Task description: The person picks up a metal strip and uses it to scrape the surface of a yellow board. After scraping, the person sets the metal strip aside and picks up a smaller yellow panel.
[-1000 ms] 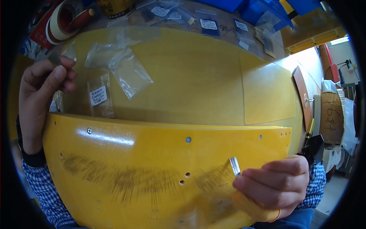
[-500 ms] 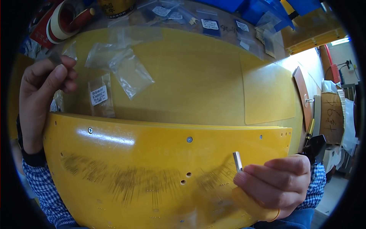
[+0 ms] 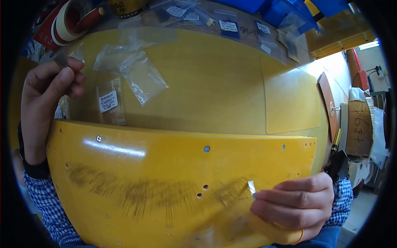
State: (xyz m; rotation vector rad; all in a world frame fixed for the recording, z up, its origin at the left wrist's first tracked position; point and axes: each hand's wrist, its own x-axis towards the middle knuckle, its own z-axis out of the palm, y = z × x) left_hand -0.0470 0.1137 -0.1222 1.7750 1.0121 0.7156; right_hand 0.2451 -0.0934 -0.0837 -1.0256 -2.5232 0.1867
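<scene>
A thick yellow board [image 3: 173, 163] lies across in front of me, with screws, holes and clusters of thin pins [image 3: 136, 194] showing over its face. My right hand [image 3: 295, 206] is closed over the board's right part. Between its fingertips is a short silvery metal piece [image 3: 251, 187], lined lengthwise like a bundle of thin pins. Raised beyond the board's left edge, my left hand [image 3: 51, 84] pinches a small dark flat piece [image 3: 61, 61] between thumb and forefinger. What that piece is cannot be made out.
Clear plastic bags [image 3: 142, 78] and a labelled bag [image 3: 108, 101] lie beyond the board. Tape rolls [image 3: 62, 27] stand at the far left. Blue bins [image 3: 285, 14] and more small bags [image 3: 227, 27] line the back. A cardboard box [image 3: 359, 128] is at the right.
My right hand has shifted slightly left, and the silvery piece has lowered toward the board, its tip now among the right-hand pins. My left hand has barely moved.
</scene>
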